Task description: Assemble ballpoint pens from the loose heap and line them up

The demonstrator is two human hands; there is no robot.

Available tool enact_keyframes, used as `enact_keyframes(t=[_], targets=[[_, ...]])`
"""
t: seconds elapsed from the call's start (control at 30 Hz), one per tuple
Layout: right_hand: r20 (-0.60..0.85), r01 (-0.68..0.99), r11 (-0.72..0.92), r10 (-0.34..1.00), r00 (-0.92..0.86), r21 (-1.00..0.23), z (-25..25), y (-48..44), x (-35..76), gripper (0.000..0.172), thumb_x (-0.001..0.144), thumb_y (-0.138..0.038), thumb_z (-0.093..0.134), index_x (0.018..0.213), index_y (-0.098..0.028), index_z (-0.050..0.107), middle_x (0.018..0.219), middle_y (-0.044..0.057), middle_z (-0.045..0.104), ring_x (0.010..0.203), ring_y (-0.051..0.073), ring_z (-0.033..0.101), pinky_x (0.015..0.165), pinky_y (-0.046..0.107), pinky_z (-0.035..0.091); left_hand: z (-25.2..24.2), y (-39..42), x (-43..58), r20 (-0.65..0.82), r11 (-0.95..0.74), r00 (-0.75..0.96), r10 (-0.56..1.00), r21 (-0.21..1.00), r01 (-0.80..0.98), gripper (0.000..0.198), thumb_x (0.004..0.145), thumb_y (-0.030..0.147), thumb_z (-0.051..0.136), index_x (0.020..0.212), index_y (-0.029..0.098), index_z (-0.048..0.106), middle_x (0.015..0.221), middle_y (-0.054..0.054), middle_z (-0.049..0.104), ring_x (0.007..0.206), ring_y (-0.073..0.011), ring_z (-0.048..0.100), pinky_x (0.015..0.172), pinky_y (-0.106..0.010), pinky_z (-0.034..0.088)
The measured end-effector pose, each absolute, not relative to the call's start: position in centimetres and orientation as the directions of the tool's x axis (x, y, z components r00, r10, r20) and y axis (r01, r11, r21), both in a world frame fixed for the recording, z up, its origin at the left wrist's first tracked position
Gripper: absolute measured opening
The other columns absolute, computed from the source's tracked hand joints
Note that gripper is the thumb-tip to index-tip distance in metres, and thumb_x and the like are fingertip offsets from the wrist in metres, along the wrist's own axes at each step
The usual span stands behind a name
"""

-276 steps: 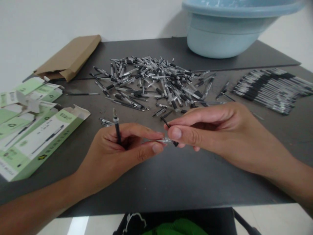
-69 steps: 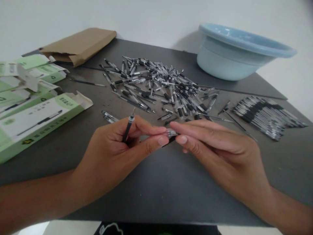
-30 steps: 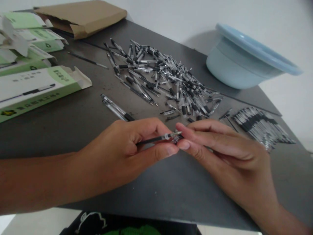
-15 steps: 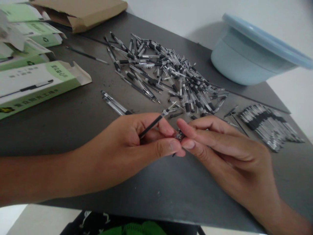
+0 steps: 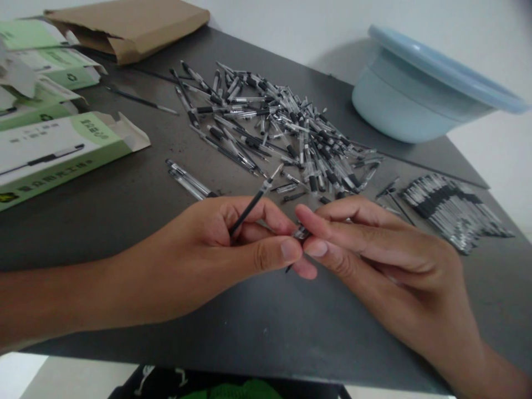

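Note:
My left hand (image 5: pixel 245 249) is closed around a dark pen refill (image 5: pixel 252 209), whose metal tip slants up past the forefinger. Its thumb and fingertips also pinch a small clear-and-black pen part (image 5: pixel 301 232). From the other side, my right hand (image 5: pixel 386 260) grips that same part between thumb and fingers, so the fingertips of both hands nearly meet. Most of the part is hidden by the fingers. A thin dark point sticks out below the left thumb. Just behind my left hand lie a few clear pen barrels (image 5: pixel 189 182).
A loose heap of pen pieces (image 5: pixel 282 119) spreads behind my hands. Assembled-looking pens lie in a tidy row (image 5: pixel 440 208) at the right. Green-white cartons (image 5: pixel 54 152) and a brown paper bag (image 5: pixel 133 27) occupy the left; a pale blue basin (image 5: pixel 415 94) stands back right.
The refill in my left hand has shifted slightly left and stands steeper. Both hands keep their pinch on the small part. The whole view has moved a little.

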State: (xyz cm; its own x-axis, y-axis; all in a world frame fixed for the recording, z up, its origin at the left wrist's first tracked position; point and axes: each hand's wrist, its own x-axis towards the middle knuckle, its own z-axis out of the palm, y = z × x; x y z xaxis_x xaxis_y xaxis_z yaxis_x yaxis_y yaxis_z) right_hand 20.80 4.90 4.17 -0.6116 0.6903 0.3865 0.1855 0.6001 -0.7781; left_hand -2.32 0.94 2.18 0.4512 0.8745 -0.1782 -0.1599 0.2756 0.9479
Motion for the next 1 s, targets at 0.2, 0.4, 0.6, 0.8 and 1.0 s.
enact_keyframes(t=[0.2,0.4,0.6,0.8,1.0], targets=[[0.295,0.101,0.414,0.780,-0.552,-0.905,4.52,5.21,20.48,0.040,0.087,-0.005,0.085,0.112,-0.036,0.086,0.096,-0.003,0.087,0.077,0.015,0.082,0.068,0.024,0.073,2.21,1.24,-2.15,-0.177,0.288,0.468,0.866,0.941,-0.176,0.006,0.104,0.027,0.074,0.099,0.024,0.074,0.104,0.003,0.088,0.098,-0.0078,0.081,0.084,-0.012,0.057],[0.354,0.122,0.468,0.791,-0.499,-0.875,4.26,4.98,20.12,0.036,0.086,-0.007,0.087,0.108,-0.035,0.087,0.087,-0.003,0.086,0.072,0.017,0.081,0.067,0.029,0.072,2.55,1.16,-2.22,-0.190,0.288,0.453,0.871,0.945,-0.157,0.010,0.103,0.027,0.076,0.093,0.025,0.074,0.099,0.005,0.088,0.094,-0.0090,0.080,0.081,-0.014,0.057],[0.462,0.213,0.663,0.682,-0.567,-0.718,4.14,5.05,20.69,0.037,0.092,-0.013,0.084,0.123,-0.034,0.084,0.098,0.000,0.086,0.081,0.018,0.079,0.073,0.033,0.069,2.66,1.06,-2.32,-0.193,0.295,0.461,0.866,0.942,-0.159,0.011,0.103,0.026,0.075,0.092,0.026,0.075,0.098,0.004,0.088,0.095,-0.0106,0.081,0.083,-0.016,0.058],[0.507,0.199,0.708,0.645,-0.572,-0.677,3.89,5.23,20.63,0.027,0.092,-0.015,0.084,0.113,-0.033,0.087,0.093,-0.001,0.085,0.072,0.017,0.074,0.069,0.038,0.064,2.70,1.12,-2.42,-0.182,0.291,0.494,0.850,0.945,-0.153,0.009,0.106,0.030,0.071,0.103,0.023,0.077,0.103,0.002,0.087,0.098,-0.0103,0.080,0.086,-0.015,0.058],[0.495,0.228,0.754,0.596,-0.632,-0.616,4.22,5.53,20.63,0.014,0.097,-0.022,0.080,0.095,-0.033,0.087,0.083,-0.002,0.082,0.070,0.016,0.071,0.075,0.040,0.064,2.70,1.11,-2.46,-0.180,0.307,0.516,0.837,0.936,-0.170,0.009,0.107,0.031,0.071,0.108,0.026,0.079,0.104,0.002,0.087,0.100,-0.0112,0.080,0.085,-0.016,0.058]])
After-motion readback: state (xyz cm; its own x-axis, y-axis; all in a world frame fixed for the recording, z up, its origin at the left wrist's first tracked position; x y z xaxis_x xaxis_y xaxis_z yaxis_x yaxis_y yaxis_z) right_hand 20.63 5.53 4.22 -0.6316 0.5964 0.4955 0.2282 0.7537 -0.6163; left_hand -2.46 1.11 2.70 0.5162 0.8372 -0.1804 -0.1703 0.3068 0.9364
